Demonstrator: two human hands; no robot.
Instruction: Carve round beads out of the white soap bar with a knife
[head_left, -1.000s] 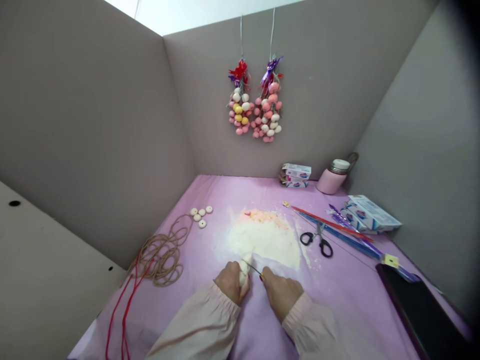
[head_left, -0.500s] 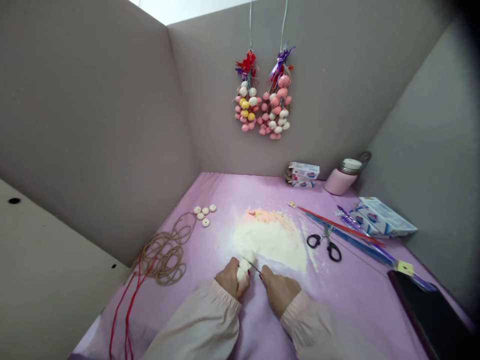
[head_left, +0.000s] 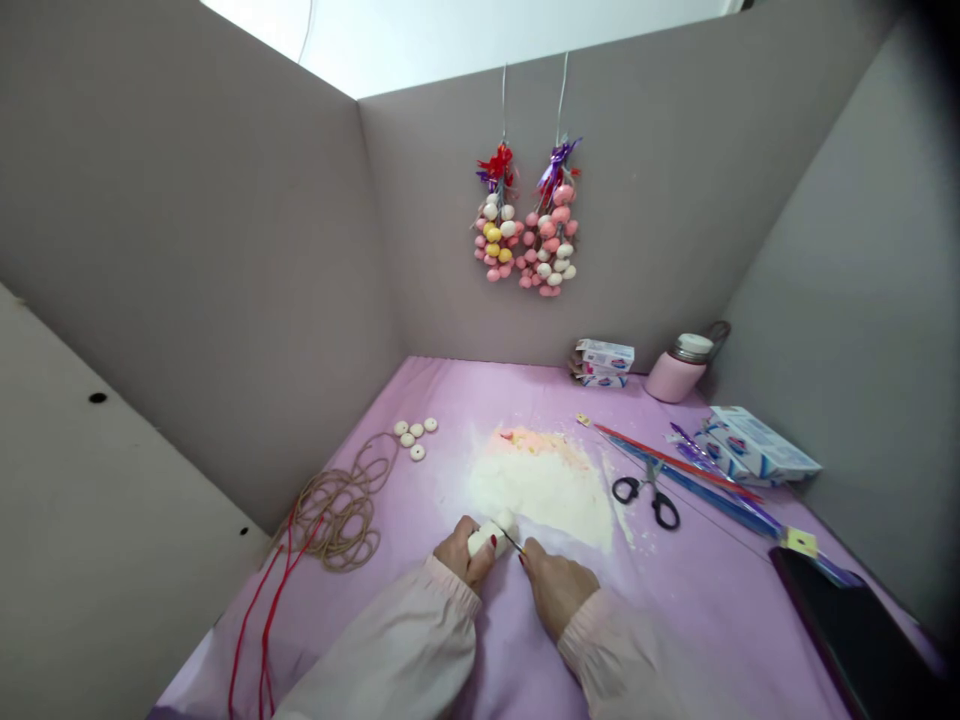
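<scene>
My left hand [head_left: 459, 552] is closed around a white carved bar of soap [head_left: 486, 540], whose far end is rounded into a knob. In my right hand [head_left: 559, 588] is a small knife [head_left: 514, 543], its thin dark blade lying against the soap at the neck below that knob. The knife's handle is mostly hidden by my fingers. Just beyond both hands spreads a layer of white shavings [head_left: 544, 498], with pinkish-orange shavings [head_left: 540, 443] along its back edge.
Left are several white beads [head_left: 417, 453], tan cord [head_left: 337, 520] and red strings [head_left: 274, 620]. Right are scissors [head_left: 652, 488], ribbons [head_left: 690, 466], a phone-like black slab [head_left: 847, 630] and boxes [head_left: 765, 440]. A pink jar [head_left: 675, 375] stands behind; bead bunches [head_left: 551, 240] hang on the wall.
The head view has tilted up slightly. My left hand has turned the soap so it lies more sideways, with the thumb now over it. The knife stays at the soap's neck.
</scene>
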